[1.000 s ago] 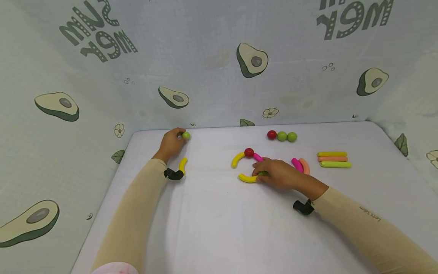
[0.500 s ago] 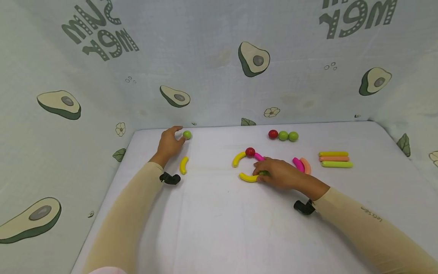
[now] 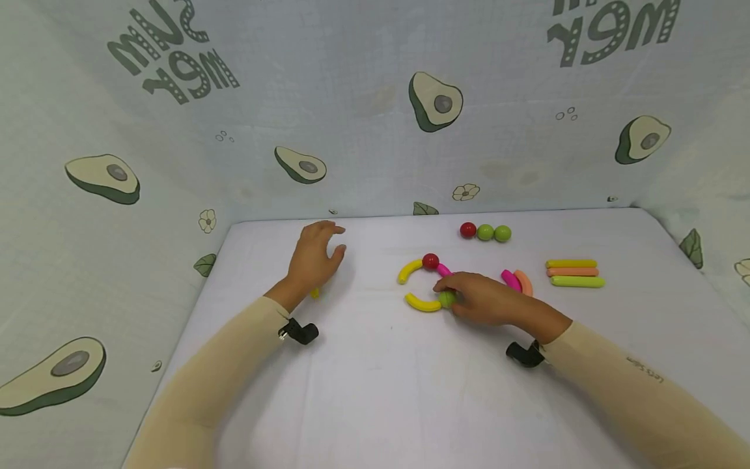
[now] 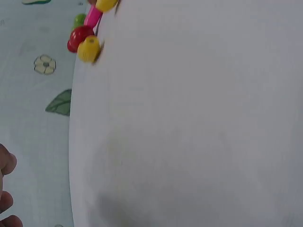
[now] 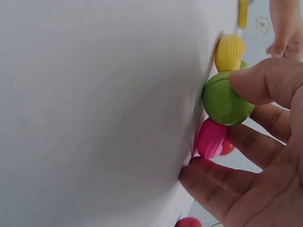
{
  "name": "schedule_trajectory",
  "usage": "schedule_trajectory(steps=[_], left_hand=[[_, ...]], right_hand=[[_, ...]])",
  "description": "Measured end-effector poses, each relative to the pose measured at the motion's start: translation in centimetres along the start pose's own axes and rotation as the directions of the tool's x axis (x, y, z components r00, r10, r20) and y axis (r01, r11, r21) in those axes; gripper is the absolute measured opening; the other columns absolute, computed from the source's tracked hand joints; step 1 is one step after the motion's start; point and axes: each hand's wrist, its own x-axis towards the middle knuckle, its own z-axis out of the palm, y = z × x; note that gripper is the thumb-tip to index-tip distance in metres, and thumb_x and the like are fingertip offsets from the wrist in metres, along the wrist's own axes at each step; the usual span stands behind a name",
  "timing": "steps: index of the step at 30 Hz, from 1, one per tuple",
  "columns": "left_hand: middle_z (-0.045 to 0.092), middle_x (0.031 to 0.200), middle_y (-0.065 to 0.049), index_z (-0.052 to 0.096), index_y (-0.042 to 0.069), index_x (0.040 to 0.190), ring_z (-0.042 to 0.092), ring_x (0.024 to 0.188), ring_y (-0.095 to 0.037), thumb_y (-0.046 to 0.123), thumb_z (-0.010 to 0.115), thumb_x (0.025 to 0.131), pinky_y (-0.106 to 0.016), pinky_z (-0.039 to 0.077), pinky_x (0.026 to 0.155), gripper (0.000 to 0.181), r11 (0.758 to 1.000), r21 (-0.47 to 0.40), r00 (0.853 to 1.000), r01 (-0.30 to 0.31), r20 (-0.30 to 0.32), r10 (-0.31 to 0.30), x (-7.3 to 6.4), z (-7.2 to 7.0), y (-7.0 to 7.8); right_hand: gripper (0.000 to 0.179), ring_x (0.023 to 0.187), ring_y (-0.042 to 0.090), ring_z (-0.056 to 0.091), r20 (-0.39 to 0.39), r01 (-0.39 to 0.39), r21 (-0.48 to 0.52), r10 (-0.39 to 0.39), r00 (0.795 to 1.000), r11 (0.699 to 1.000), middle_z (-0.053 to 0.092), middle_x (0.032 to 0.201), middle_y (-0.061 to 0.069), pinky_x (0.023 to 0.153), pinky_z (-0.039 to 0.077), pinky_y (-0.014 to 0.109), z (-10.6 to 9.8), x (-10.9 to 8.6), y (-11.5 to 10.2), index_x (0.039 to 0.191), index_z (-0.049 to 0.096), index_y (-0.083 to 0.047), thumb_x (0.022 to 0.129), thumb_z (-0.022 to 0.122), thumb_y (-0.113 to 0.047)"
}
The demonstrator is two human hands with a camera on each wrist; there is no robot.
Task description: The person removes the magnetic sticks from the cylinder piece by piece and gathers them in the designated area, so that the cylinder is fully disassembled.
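My left hand [image 3: 316, 257] hovers over the back left of the table, its fingers apart and holding nothing. A yellow curved piece [image 3: 315, 293] peeks out from under its wrist. The green ball seen earlier at the back left is hidden now, apparently behind this hand. With thumb and fingers my right hand [image 3: 483, 298] holds a green ball [image 3: 448, 299]. That ball touches a yellow curved piece [image 3: 423, 304] and a magenta curved piece [image 5: 210, 138]. Farther back, a red ball [image 3: 430, 262] sits between another yellow curved piece [image 3: 409, 271] and the magenta one.
At the back stand a red ball [image 3: 467, 230] and two green balls [image 3: 485, 232] in a row. Right of my right hand lie a magenta curve [image 3: 511, 280] and an orange curve [image 3: 524, 283]. Straight yellow, orange and lime sticks [image 3: 577, 281] lie farther right.
My left hand has left the green ball and moved right. The right hand has shifted slightly, so more of its green ball shows; the yellow curve beside it moved slightly left.
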Motion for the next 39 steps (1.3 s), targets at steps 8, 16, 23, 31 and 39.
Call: schedule_trajectory(steps=[8,16,23,31,39], left_hand=[[0.062,0.130,-0.004,0.068,0.015,0.128,0.057,0.125,-0.024,0.026,0.069,0.100,-0.040,0.048,0.103,0.030,0.995,-0.007,0.974,-0.101,0.204,0.100,-2.1,1.2,4.9],[0.064,0.135,0.001,0.070,0.018,0.129,0.057,0.128,-0.020,0.029,0.068,0.101,-0.036,0.047,0.106,0.031,0.956,-0.013,0.896,-0.292,0.346,0.278,-3.7,3.7,8.1],[0.065,0.133,0.000,0.070,0.018,0.131,0.059,0.124,-0.020,0.027,0.070,0.100,-0.034,0.048,0.103,0.033,0.932,-0.012,0.858,-0.363,0.385,0.339,-3.9,5.5,9.1],[0.068,0.121,0.004,0.074,0.019,0.125,0.060,0.106,-0.018,0.026,0.073,0.098,-0.027,0.049,0.090,0.028,0.933,-0.029,0.863,-0.358,0.371,0.343,-3.6,6.8,9.4],[0.070,0.114,0.003,0.077,0.016,0.116,0.060,0.106,-0.017,0.017,0.072,0.098,-0.027,0.044,0.092,0.019,0.928,-0.061,0.851,-0.367,0.380,0.362,-3.2,7.1,9.5]], right_hand=[[0.042,0.118,0.029,0.059,-0.040,-0.011,-0.020,0.010,0.999,1.000,0.067,0.125,0.005,0.100,0.051,0.049,0.5,0.0,-0.8,0.132,0.069,-0.016,0.092,0.079,-0.015],[0.041,0.111,0.026,0.063,-0.064,-0.004,-0.038,0.001,0.998,0.999,0.071,0.119,0.001,0.095,0.054,0.047,0.7,0.4,-1.4,0.131,0.070,-0.014,0.091,0.080,-0.016],[0.040,0.110,0.027,0.064,-0.079,0.013,-0.053,-0.017,0.997,0.999,0.072,0.117,0.002,0.095,0.054,0.049,0.9,0.5,-1.1,0.130,0.071,-0.013,0.090,0.080,-0.016],[0.038,0.110,0.027,0.065,-0.079,0.033,-0.070,-0.038,0.996,0.997,0.072,0.116,0.001,0.095,0.053,0.050,0.8,0.7,-0.9,0.128,0.072,-0.013,0.090,0.080,-0.016],[0.038,0.109,0.027,0.064,-0.074,0.031,-0.065,-0.036,0.997,0.997,0.072,0.115,0.001,0.096,0.052,0.050,0.7,0.7,-1.0,0.127,0.072,-0.012,0.090,0.080,-0.016]])
